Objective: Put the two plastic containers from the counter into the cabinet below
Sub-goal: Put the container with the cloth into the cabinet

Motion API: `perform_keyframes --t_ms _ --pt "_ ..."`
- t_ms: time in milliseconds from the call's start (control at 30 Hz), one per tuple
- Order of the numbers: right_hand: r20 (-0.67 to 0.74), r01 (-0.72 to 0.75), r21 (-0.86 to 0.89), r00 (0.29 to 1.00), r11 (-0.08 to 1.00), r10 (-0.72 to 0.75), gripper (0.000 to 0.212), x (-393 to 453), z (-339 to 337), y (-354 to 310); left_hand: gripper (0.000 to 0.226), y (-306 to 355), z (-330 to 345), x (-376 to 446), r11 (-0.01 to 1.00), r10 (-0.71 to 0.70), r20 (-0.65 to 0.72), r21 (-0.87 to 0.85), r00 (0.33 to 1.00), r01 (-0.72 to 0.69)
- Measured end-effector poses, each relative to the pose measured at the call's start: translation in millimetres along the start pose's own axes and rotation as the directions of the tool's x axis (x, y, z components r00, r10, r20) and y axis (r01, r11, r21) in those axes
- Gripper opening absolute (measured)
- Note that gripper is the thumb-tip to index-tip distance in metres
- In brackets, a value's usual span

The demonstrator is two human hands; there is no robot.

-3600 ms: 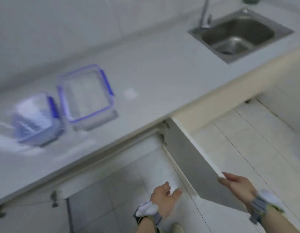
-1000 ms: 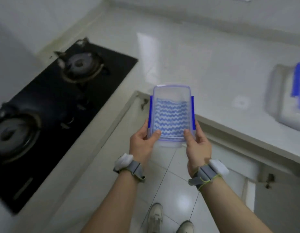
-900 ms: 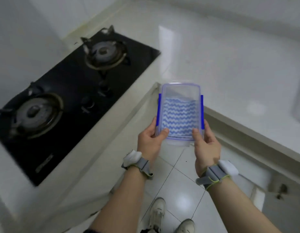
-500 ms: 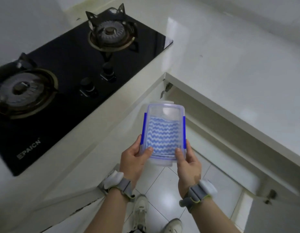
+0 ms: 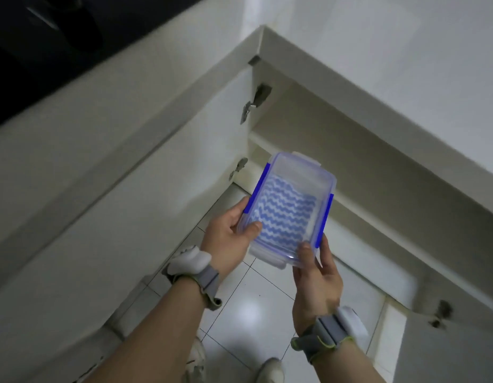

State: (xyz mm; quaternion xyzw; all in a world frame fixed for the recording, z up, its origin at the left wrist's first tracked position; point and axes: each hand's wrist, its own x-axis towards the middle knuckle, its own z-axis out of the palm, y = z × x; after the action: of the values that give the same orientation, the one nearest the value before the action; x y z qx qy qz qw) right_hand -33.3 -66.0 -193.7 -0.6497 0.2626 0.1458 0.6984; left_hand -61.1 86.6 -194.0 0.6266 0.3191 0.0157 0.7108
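Observation:
I hold one clear plastic container (image 5: 291,205) with blue side clips and a blue-and-white wavy cloth inside. My left hand (image 5: 228,239) grips its near left edge, thumb on the lid. My right hand (image 5: 317,277) grips its near right corner, thumb on the lid. The container is tilted and held in the air in front of the open cabinet (image 5: 309,139) under the counter (image 5: 392,51). The second container is out of view.
The left cabinet door (image 5: 157,194) stands open on its hinges (image 5: 251,106); the right door (image 5: 450,352) is open at the lower right. A black stove (image 5: 32,37) lies at the top left. White floor tiles (image 5: 253,308) and my shoes show below.
The view has dropped lower and closer to the cabinet; the stove has slid to the top corner. Both hands still hold the container, now down at the cabinet opening.

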Motion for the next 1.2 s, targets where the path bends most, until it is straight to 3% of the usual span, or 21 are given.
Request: perform_keyframes --t_ms 200,433,600,667,833,933,1100,1200 --pt "-0.083 0.063 0.071 0.995 0.995 -0.057 0.056 82.7 33.6 36.5 0.058 -24.7 4.6 97.0 0.98 0.085 0.043 0.178 0.995 -0.091" --pt "-0.075 0.224 0.077 0.973 0.972 -0.218 0.058 206.5 89.3 20.6 0.052 -18.7 41.5 231.7 0.975 0.215 -0.043 0.068 0.976 -0.212" --pt "-0.075 0.3 -0.015 0.951 0.954 -0.3 0.067 256.5 120.7 6.5 0.047 -3.5 63.5 290.5 0.971 0.24 -0.169 0.02 0.956 -0.24" --pt "-0.084 0.359 -0.075 0.928 0.93 -0.364 0.059 278.4 133.5 0.5 0.045 -0.9 71.7 314.1 0.96 0.273 -0.182 -0.013 0.945 -0.28" --pt "-0.114 0.429 -0.105 0.891 0.897 -0.439 0.054 317.9 165.4 -20.0 0.037 8.2 83.6 355.6 0.92 0.39 -0.213 0.14 0.896 -0.367" --pt "-0.086 0.417 -0.079 0.902 0.905 -0.423 0.057 327.2 170.5 -30.0 0.038 17.0 92.8 363.2 0.93 0.366 -0.316 0.106 0.875 -0.351" --pt "-0.13 0.438 -0.065 0.887 0.897 -0.443 0.06 328.5 170.7 -28.2 0.056 30.0 99.3 357.4 0.992 0.124 -0.276 0.057 0.953 -0.113" --pt "-0.118 0.403 -0.088 0.904 0.911 -0.411 0.058 322.6 169.7 -33.0 0.07 27.0 98.3 359.0 0.993 0.113 -0.3 0.072 0.947 -0.096"
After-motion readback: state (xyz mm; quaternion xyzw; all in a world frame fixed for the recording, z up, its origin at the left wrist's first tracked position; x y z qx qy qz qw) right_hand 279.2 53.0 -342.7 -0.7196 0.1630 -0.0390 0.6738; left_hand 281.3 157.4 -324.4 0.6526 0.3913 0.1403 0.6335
